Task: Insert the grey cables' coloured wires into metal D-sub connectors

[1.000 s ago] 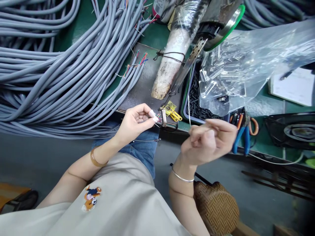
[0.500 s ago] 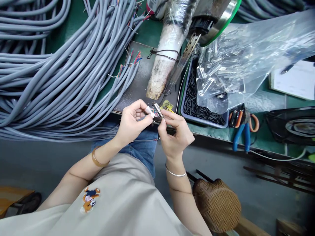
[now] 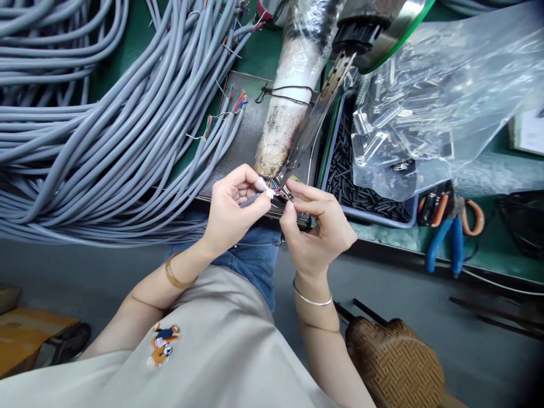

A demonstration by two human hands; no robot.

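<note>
My left hand [image 3: 233,204] is closed, pinching a grey cable [image 3: 250,200] near its end, where fine coloured wires come out. White coverings show on its thumb and index fingertips. Between the thumb and fingers of my right hand [image 3: 318,224] is a small metal multi-pin connector [image 3: 284,187], and the coloured wires meet its pin side. Just above the connector ends a slim metal rod running down from a perforated metal barrel [image 3: 335,79], which looks like a soldering iron; whether it touches the pins I cannot tell. Left of it lies a plastic-wrapped white tube [image 3: 284,107] tied with black cord.
Many grey cables [image 3: 127,124] cover the bench's left side. To the right stand a blue tray [image 3: 414,218] of short black pieces, a clear bag [image 3: 463,73] of transparent parts, and pliers [image 3: 446,238] with blue handles. A woven-top stool [image 3: 399,362] is below right.
The view has shifted, so bench things sit farther right. Both hands and the connector have come closer to the iron's lower end; the grips look the same.
</note>
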